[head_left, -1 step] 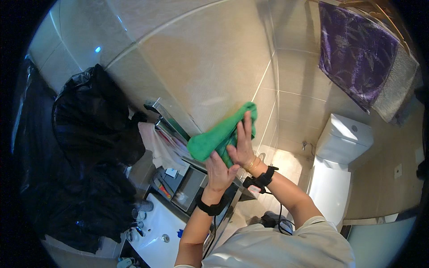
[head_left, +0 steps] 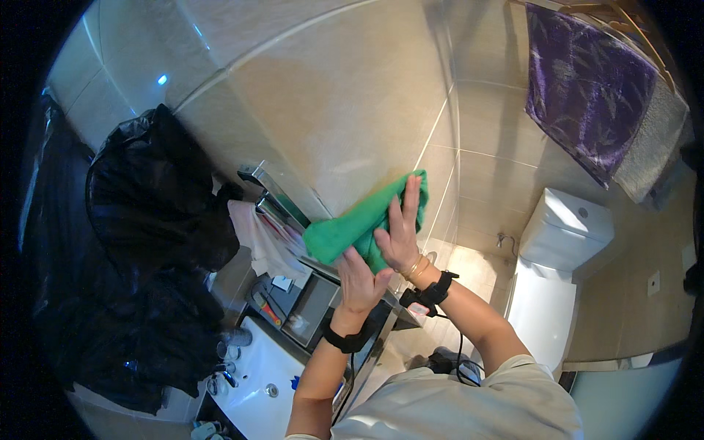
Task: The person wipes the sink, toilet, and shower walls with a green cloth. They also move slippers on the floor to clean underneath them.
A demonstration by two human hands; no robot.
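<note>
A green cloth lies bunched lengthwise against the beige tiled wall. My right hand rests on the cloth's right part with its fingers stretched out flat. Lower and to the left, my left hand touches the cloth's lower edge. Its thumb is spread, and its fingers point up at the cloth, their tips partly hidden there. Both wrists wear black straps, with cables running down from them.
Left of the hands are a pink cloth, a grey tray and a white sink. Black plastic sheeting covers the left side. A white toilet stands right, below a purple towel on a hanger.
My right hand has slid slightly up and to the right on the cloth. The cloth's left end has shifted a little left; my left hand has barely moved.
</note>
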